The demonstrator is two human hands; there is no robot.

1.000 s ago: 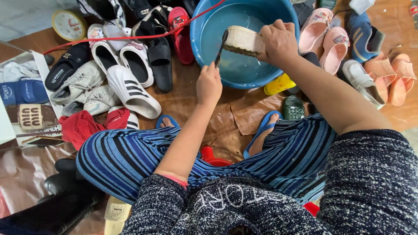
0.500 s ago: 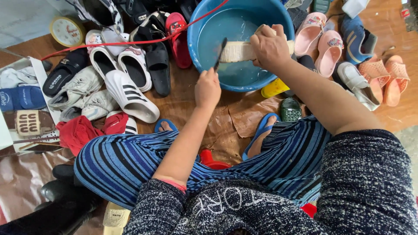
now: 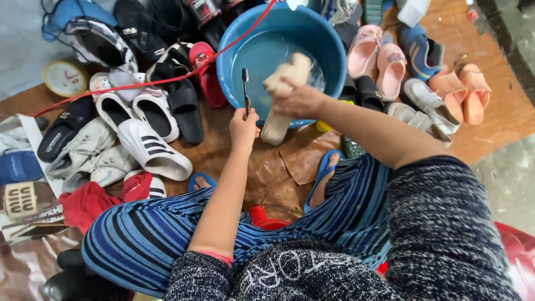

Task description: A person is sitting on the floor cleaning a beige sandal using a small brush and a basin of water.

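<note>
Fingers [image 3: 290, 89] of right hand [image 3: 298, 100] wrapped tight round beige sandal [image 3: 283, 106], held over basin [image 3: 228, 61] rim so drips fall in. Left hand [image 3: 243, 129] fisted on toothbrush [image 3: 245, 89], bristles up, beside sandal, nr basin.

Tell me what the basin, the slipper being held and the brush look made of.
Blue basin: plastic by its look, smooth with a glossy rim. Beige slipper in the right hand: probably foam or rubber, matte, thick-soled. Dark brush in the left hand: thin handle, likely plastic; bristles too small to tell.
</note>
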